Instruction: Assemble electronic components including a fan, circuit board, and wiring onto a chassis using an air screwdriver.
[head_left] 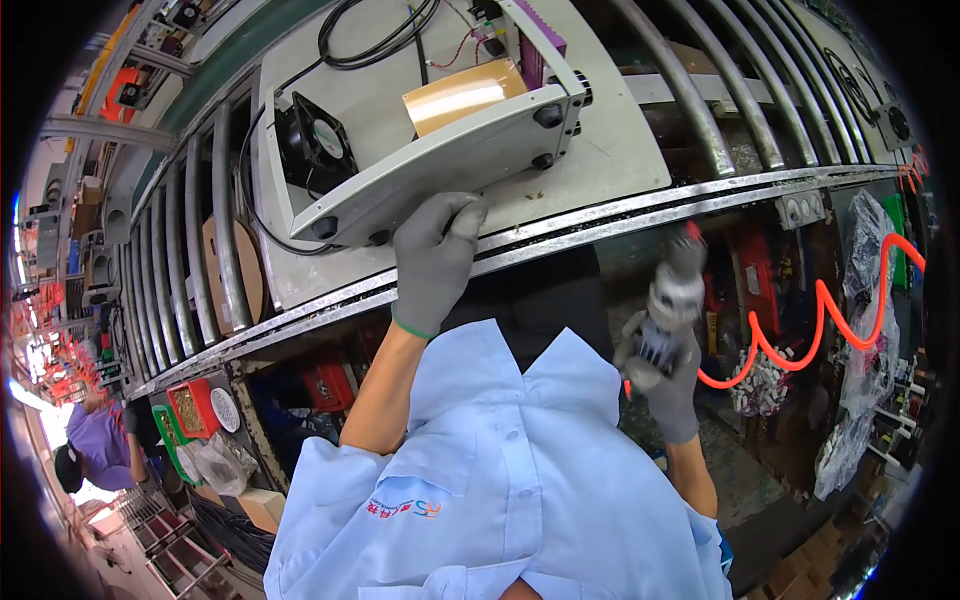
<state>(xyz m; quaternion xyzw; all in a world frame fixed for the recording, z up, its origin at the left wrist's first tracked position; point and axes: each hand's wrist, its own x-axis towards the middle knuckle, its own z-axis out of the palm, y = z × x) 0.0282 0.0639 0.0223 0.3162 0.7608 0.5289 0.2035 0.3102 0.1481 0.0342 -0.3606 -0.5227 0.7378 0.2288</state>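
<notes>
A pale grey metal case (pixel 430 170) stands tilted on a light board, with small black feet along the side facing me. Inside it are a black fan (pixel 316 142), a tan curved sheet (pixel 465 97) and a purple part (pixel 540 45). My left hand (pixel 436 255), in a grey glove, is closed at the case's lower edge, its fingers curled against it. To the right, below the bench rail, my gloved right hand (pixel 676 395) is wrapped round a silver-grey air screwdriver (pixel 668 310), blurred by motion. The tool's tip points away from me, toward the rail.
Metal rollers (pixel 690 90) run on both sides of the board (pixel 610 130). A coiled orange-red hose (pixel 790 360) hangs at right, near clear plastic wrap (pixel 860 300). Red and green bins (pixel 192 408) of small parts stand at left. Another person (pixel 100 445) is farther off at left.
</notes>
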